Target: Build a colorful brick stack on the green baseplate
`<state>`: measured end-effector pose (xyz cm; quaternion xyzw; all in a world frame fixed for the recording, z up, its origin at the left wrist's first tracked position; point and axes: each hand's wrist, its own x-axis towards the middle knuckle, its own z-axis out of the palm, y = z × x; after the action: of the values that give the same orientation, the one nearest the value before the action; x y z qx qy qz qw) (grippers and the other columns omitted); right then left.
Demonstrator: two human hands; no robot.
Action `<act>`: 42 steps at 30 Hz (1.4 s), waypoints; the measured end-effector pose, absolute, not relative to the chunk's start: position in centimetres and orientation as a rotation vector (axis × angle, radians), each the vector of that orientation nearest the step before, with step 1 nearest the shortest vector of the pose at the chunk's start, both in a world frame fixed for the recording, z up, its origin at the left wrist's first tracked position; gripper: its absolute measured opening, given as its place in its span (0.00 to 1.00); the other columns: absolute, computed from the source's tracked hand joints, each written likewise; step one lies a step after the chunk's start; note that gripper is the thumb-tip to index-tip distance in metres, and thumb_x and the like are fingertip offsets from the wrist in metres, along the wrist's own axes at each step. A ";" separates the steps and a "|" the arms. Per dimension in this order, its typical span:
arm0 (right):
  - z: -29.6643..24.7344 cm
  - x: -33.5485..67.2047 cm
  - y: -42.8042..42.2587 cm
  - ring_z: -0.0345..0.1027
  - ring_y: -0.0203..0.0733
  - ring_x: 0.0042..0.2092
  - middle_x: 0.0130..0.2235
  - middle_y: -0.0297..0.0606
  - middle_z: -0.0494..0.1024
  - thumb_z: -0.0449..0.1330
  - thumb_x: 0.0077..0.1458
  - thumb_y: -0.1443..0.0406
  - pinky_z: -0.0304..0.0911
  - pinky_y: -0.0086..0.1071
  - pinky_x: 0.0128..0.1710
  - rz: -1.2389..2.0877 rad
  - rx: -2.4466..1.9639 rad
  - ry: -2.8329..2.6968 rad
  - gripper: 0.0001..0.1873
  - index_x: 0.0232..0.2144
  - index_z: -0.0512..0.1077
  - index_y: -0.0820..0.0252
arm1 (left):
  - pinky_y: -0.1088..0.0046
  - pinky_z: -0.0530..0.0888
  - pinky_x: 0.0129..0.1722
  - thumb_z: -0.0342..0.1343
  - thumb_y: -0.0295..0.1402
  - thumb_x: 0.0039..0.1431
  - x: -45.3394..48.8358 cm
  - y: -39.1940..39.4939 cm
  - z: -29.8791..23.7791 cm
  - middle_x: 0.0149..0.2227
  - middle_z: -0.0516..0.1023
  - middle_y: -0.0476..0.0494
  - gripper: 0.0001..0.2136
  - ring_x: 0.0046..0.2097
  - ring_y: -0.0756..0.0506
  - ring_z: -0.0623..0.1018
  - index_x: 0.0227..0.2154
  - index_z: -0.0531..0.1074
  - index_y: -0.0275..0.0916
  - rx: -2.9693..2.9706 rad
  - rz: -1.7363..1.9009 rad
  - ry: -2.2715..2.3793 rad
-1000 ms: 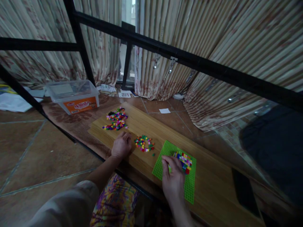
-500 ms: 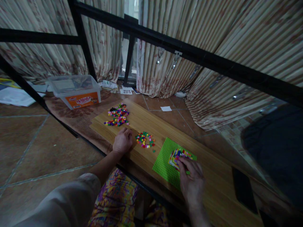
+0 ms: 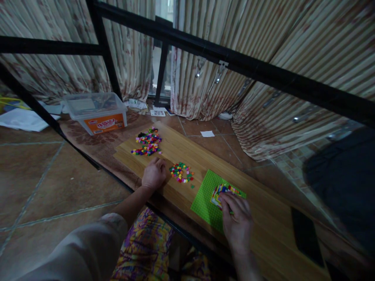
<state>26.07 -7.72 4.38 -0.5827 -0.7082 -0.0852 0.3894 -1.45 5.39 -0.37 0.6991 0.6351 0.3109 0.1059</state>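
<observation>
My right hand is over the green studded baseplate, thumb and fingertips pinched at the stacked multicoloured bricks. A small pink brick appears to be between those fingertips, pressed against or just above the stack; the hand covers the stack's near right part. My left hand rests on the wooden board with its fingers curled. Whatever those fingers hold, if anything, is hidden. Just right of it lies a loose ring of small coloured bricks, with one green brick apart from it.
A larger heap of small bricks lies at the board's far left end. A black phone-like slab is on the right of the wooden board. Behind stands a clear plastic tub. A black metal rail crosses in front.
The whole view has shifted slightly. My right fingertips are still at the brick stack, and the pink brick shows less than before. My left hand has stayed in place on the board.
</observation>
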 end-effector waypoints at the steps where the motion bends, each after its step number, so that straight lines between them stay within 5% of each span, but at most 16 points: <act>1: 4.3 26.1 -7.8 0.70 0.41 0.45 0.40 0.38 0.79 0.58 0.59 0.67 0.65 0.38 0.47 -0.239 -1.479 -1.811 0.08 0.41 0.76 0.57 | 0.72 0.70 0.39 0.46 0.29 0.58 -1.4 5.4 -0.3 0.37 0.73 0.43 0.09 0.39 0.46 0.74 0.33 0.72 0.40 2.055 0.916 1.875; 16: 4.2 25.3 -9.2 0.70 0.42 0.44 0.41 0.40 0.78 0.57 0.60 0.65 0.65 0.39 0.47 -0.271 -1.529 -1.717 0.09 0.42 0.75 0.56 | 0.72 0.70 0.39 0.47 0.30 0.58 -1.3 5.2 -0.2 0.38 0.73 0.43 0.08 0.40 0.46 0.74 0.32 0.72 0.40 2.038 0.878 1.901; 23: 1.2 20.7 -9.2 0.70 0.44 0.41 0.38 0.45 0.77 0.48 0.65 0.61 0.65 0.36 0.43 -0.163 -1.792 -1.836 0.17 0.43 0.74 0.63 | 0.72 0.70 0.40 0.47 0.29 0.58 -1.4 5.3 -0.2 0.39 0.74 0.43 0.08 0.41 0.46 0.74 0.33 0.72 0.40 2.029 0.917 1.891; 36: 0.6 19.4 -6.7 0.65 0.40 0.31 0.30 0.39 0.72 0.44 0.63 0.68 0.58 0.31 0.30 -0.198 -2.032 -1.813 0.18 0.28 0.72 0.57 | 0.71 0.70 0.39 0.46 0.31 0.58 -1.4 5.4 -0.4 0.39 0.74 0.42 0.10 0.41 0.45 0.74 0.33 0.73 0.40 2.038 0.893 1.894; 42: 1.7 20.0 -8.4 0.70 0.40 0.38 0.37 0.41 0.76 0.45 0.64 0.67 0.65 0.32 0.39 -0.048 -1.814 -1.862 0.17 0.40 0.74 0.60 | 0.72 0.69 0.39 0.47 0.30 0.58 -1.4 5.4 -0.4 0.38 0.74 0.43 0.08 0.41 0.45 0.75 0.33 0.72 0.40 2.020 0.903 1.897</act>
<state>20.04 -8.37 1.74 -0.6722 -0.6900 -0.0176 0.2676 -1.36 5.40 -0.39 0.6887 0.6467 0.3077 0.1131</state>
